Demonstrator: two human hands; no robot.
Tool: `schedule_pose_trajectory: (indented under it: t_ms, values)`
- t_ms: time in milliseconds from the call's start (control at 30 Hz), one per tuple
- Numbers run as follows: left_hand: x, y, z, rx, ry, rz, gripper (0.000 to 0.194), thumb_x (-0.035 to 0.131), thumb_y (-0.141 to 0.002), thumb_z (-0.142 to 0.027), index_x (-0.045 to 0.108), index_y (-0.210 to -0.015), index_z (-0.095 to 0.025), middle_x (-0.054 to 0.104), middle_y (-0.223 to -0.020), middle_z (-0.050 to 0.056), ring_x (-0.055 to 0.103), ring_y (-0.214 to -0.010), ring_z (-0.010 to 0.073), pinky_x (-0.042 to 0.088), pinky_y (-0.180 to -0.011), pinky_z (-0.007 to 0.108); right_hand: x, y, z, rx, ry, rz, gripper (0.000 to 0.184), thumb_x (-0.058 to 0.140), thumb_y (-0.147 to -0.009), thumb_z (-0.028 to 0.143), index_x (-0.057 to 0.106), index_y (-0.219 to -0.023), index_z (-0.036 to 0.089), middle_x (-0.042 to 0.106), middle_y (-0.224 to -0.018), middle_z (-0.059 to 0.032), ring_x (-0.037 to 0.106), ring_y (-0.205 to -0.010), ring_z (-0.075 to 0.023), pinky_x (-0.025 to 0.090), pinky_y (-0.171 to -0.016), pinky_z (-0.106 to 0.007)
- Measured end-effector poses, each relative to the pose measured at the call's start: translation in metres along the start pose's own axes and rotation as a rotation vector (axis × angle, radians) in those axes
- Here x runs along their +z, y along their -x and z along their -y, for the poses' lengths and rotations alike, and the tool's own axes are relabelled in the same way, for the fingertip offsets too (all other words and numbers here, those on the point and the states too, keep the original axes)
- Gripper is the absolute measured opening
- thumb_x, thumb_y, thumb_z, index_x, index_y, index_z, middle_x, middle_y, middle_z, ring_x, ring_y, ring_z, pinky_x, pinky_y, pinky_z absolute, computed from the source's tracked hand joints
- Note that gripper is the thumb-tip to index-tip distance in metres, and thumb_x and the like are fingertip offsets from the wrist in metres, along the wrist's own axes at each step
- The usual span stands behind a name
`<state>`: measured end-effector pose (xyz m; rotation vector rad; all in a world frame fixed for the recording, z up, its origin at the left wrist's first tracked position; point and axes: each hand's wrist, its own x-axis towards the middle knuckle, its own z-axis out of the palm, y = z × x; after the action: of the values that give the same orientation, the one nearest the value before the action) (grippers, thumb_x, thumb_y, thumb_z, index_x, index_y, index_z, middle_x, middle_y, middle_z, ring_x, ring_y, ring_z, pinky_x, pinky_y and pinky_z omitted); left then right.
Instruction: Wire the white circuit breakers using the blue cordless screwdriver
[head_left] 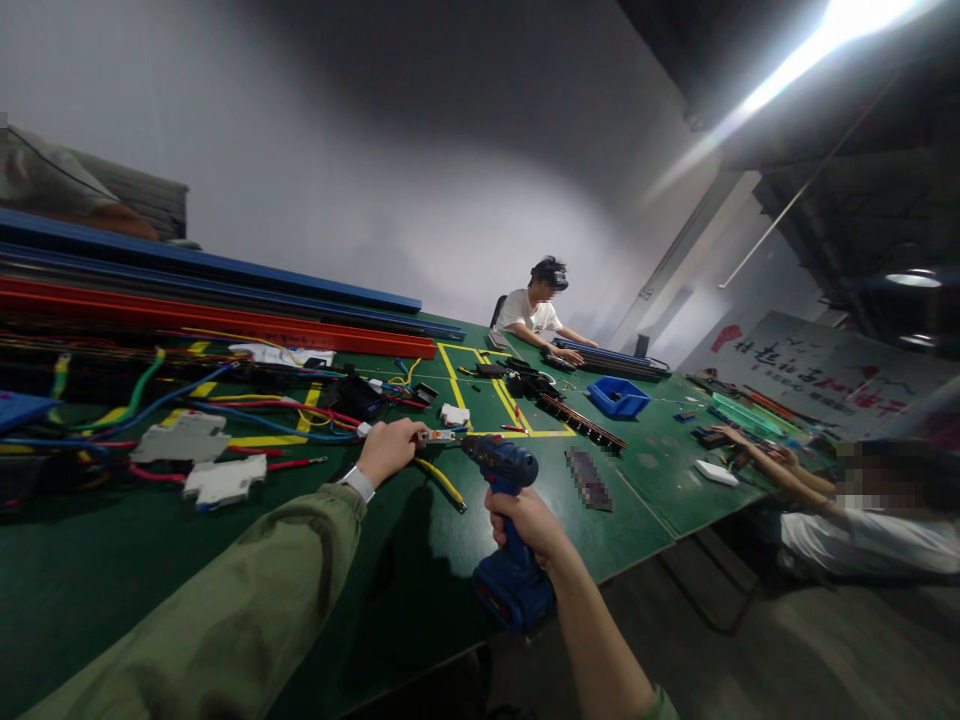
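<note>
My right hand is wrapped round the grip of a blue cordless drill, its battery pack hanging below. The drill points left, and its front end meets a small white part with an orange spot, probably a circuit breaker. That part is pinched in the fingers of my left hand; the exact contact of the bit is too small to make out. Just below lies the end of a yellow cable. Left of my left hand, white breaker-like modules lie among red and blue wires.
Long orange and blue rails line the far left. A blue bin, a slotted dark strip and a white module rest on the green table. Co-workers sit opposite and at right.
</note>
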<state>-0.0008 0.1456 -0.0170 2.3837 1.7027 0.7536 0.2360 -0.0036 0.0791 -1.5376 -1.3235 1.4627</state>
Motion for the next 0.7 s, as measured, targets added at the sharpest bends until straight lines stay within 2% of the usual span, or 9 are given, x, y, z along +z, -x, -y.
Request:
schedule_pose_trajectory:
  t_ms: [233,700]
  values:
    - [0.0007,-0.0004,0.0007,0.003,0.015,0.004,0.040,0.048,-0.082,-0.021,0.065,-0.116,-0.035,0.068,-0.109,0.003,0.061,-0.098,0.0214,0.037,-0.077,0.032,0.0009,0.0017,0.0020,-0.004,-0.016,0.002,0.015,0.058,-0.069,0.027,0.050,-0.078,0.019,0.049,-0.049,0.0058,0.047,-0.040,-0.0106,0.037,-0.042,-0.023]
    - [0.0021,-0.0010,0.0016,-0.001,0.024,0.003,0.040,0.048,-0.082,-0.021,0.065,-0.115,-0.034,0.069,-0.107,0.003,0.061,-0.098,0.0209,0.037,-0.077,0.031,0.0003,0.0014,0.0006,-0.031,-0.003,0.018,0.012,0.058,-0.068,0.026,0.050,-0.073,0.019,0.050,-0.049,0.0050,0.047,-0.040,-0.0105,0.038,-0.044,-0.024]
